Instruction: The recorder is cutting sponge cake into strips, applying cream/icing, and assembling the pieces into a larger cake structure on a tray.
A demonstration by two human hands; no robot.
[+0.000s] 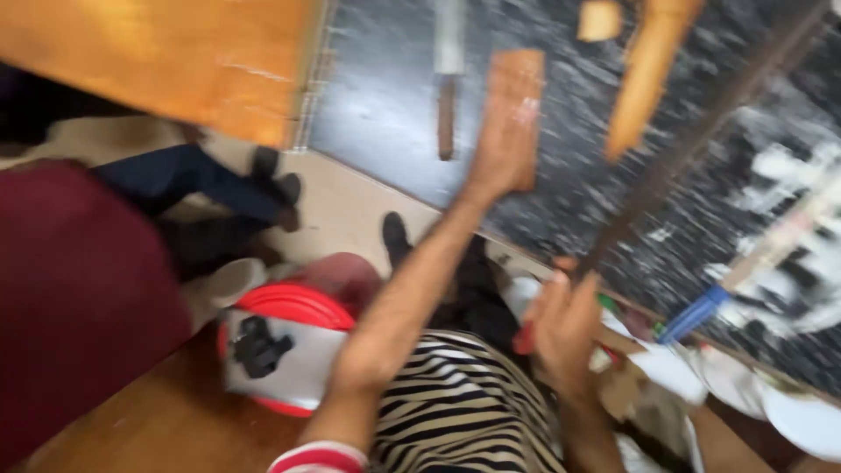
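View is blurred w/ motion, so detail is thin. Left hand (506, 158) reaches up toward 12 o'clock, arm stretched from the bottom edge, and lies against a flat wooden board (517, 88) on the dark speckled table (377, 96); fingers look extended along the board, but I cannot tell whether they're clamped on it or just pressed flat. Right hand (565, 328) sits at approx 5 o'clock from the left, fingers curled together around a long dark stick (692, 144) that runs diagonally up to the 1 o'clock corner; grip looks closed on it. Just left of the board, at 9 o'clock, a knife (448, 79) w/ pale blade and brown handle lies on the table, apart from the board. At 2 o'clock from the board a long orange-tan wooden piece (644, 74) and a small tan block (599, 19) lie well apart from the left hand. Lower right, near 4 o'clock, white plates (806, 420) and a blue handle (692, 314) sit by the table edge. Below the arms: striped cloth (455, 412). At 8 o'clock, a red-and-grey container w/ black latch (280, 350) on a wood floor (166, 429). Far left, a maroon mass (70, 298), too blurred to tell what.
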